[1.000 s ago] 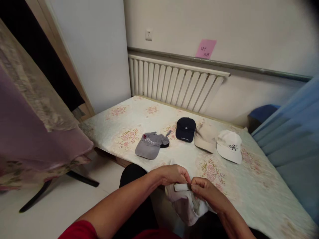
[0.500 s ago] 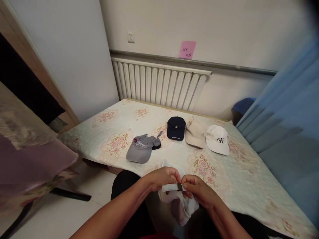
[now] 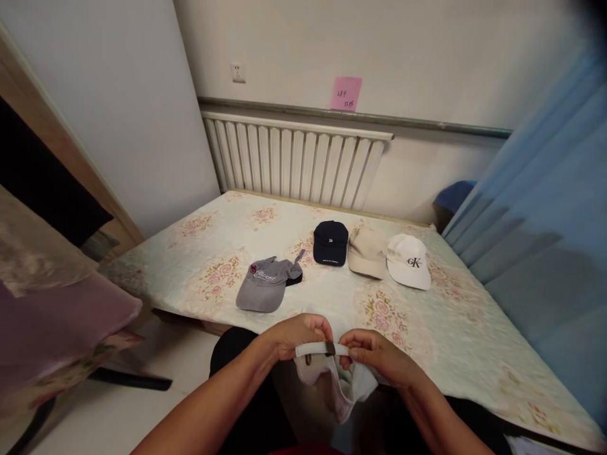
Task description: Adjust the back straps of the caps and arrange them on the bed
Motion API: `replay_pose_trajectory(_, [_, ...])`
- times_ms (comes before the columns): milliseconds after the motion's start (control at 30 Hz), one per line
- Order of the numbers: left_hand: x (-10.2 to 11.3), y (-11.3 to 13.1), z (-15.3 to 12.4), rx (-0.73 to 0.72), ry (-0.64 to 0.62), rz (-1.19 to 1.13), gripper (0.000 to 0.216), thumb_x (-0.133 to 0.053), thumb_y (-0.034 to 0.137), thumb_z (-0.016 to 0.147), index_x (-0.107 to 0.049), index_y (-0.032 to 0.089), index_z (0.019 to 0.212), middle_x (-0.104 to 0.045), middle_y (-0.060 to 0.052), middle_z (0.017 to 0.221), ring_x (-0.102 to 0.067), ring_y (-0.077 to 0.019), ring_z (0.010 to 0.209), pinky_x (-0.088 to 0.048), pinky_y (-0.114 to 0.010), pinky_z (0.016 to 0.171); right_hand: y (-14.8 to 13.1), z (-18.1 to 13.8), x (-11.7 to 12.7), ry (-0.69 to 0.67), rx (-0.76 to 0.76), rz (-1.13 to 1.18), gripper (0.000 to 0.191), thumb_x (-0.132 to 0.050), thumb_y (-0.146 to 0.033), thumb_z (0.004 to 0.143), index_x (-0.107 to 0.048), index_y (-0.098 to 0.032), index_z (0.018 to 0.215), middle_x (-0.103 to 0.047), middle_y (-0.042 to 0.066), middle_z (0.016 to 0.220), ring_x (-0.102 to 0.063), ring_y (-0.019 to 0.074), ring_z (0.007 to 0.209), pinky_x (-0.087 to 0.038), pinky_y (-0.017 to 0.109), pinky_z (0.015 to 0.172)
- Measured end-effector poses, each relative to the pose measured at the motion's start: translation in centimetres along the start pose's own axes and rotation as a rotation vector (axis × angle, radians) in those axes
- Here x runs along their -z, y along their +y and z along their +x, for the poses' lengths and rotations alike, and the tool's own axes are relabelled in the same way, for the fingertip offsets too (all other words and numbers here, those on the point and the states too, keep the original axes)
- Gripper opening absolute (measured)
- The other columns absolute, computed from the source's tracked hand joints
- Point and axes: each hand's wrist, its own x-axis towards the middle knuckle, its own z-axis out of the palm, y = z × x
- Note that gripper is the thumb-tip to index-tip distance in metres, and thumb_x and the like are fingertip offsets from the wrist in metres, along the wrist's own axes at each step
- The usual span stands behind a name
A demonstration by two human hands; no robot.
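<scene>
Close to my lap, a pale whitish cap (image 3: 348, 385) hangs between both hands, its back strap (image 3: 310, 349) and dark metal buckle (image 3: 330, 347) facing me. My left hand (image 3: 303, 333) is closed on the strap's left side, just beside the buckle. On the right of the buckle, my right hand (image 3: 370, 351) pinches the strap between thumb and fingers. Ahead on the bed lies a grey cap (image 3: 263, 287) with its strap end sticking up. Farther back sit a navy cap (image 3: 331, 243), a beige cap (image 3: 366, 253) and a white cap (image 3: 408, 262) in a row.
The caps rest on a bed with a floral cover (image 3: 190, 253). Behind it are a white radiator (image 3: 294, 161) and a pipe along the wall. A blue curtain (image 3: 535, 221) hangs at the right; a cloth-draped chair (image 3: 61, 303) stands at the left.
More of the strap shows right of the buckle, and my hands sit slightly farther apart. The whole view has shifted a little; the caps on the bed have stayed put.
</scene>
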Motion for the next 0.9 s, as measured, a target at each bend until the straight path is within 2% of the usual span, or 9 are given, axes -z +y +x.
replay_pose_trajectory(67, [0.3, 0.1, -0.1, -0.005, 0.003, -0.026, 0.022, -0.071, 0.022, 0.058, -0.06, 0.015, 0.075, -0.058, 0.003, 0.058, -0.047, -0.0071, 0.045, -0.033, -0.019, 0.044, -0.1, -0.2, 0.5, -0.004, -0.015, -0.054, 0.024, -0.067, -0.035, 0.073, -0.065, -0.014, 0.086, -0.067, 0.003, 0.076, -0.058, 0.0149, 0.073, -0.04, 0.029, 0.072])
replay_pose_trajectory(133, [0.6, 0.2, -0.2, -0.011, -0.006, -0.05, 0.023, -0.072, 0.022, 0.057, -0.06, 0.015, 0.075, -0.06, 0.002, 0.059, -0.05, -0.0089, 0.047, -0.035, -0.02, 0.046, 0.2, -0.2, 1.0, 0.036, -0.058, -0.078, 0.023, -0.07, -0.035, 0.07, -0.065, -0.014, 0.078, -0.066, 0.001, 0.071, -0.056, 0.0128, 0.065, -0.039, 0.026, 0.064])
replay_pose_trajectory(267, [0.8, 0.4, -0.4, -0.026, -0.044, -0.084, 0.023, -0.072, 0.023, 0.059, -0.059, 0.015, 0.076, -0.061, 0.0, 0.06, -0.054, -0.0114, 0.051, -0.035, -0.022, 0.049, 1.2, 0.0, 1.4, 0.119, -0.099, 0.095, 0.026, -0.071, -0.038, 0.068, -0.062, -0.014, 0.074, -0.063, 0.0, 0.06, -0.051, 0.0091, 0.049, -0.033, 0.022, 0.048])
replay_pose_trajectory(400, [0.5, 1.0, -0.8, -0.036, -0.048, -0.073, 0.018, -0.07, 0.023, 0.063, -0.06, 0.017, 0.077, -0.062, 0.0, 0.063, -0.056, -0.0123, 0.056, -0.036, -0.023, 0.053, 1.1, 0.3, 1.0, 0.113, -0.065, 0.213, 0.028, -0.072, -0.038, 0.067, -0.061, -0.013, 0.075, -0.064, 0.001, 0.059, -0.052, 0.0095, 0.048, -0.034, 0.021, 0.047])
replay_pose_trajectory(667, [0.7, 1.3, -1.2, -0.063, -0.108, -0.085, 0.019, -0.068, 0.024, 0.066, -0.059, 0.015, 0.08, -0.064, -0.002, 0.068, -0.058, -0.0141, 0.063, -0.038, -0.026, 0.061, 0.0, 0.5, 0.7, 0.127, -0.051, 0.216, 0.027, -0.071, -0.038, 0.069, -0.062, -0.012, 0.076, -0.063, 0.001, 0.057, -0.05, 0.0088, 0.046, -0.033, 0.02, 0.046])
replay_pose_trajectory(900, [0.9, 1.8, -1.9, -0.075, -0.171, -0.128, 0.041, -0.068, 0.046, 0.067, -0.061, 0.012, 0.089, -0.064, -0.006, 0.079, -0.059, -0.0182, 0.074, -0.04, -0.027, 0.066, 0.0, 0.6, 0.8, 0.136, -0.048, 0.206, 0.025, -0.07, -0.036, 0.071, -0.062, -0.013, 0.076, -0.063, 0.001, 0.057, -0.05, 0.0081, 0.046, -0.032, 0.02, 0.046])
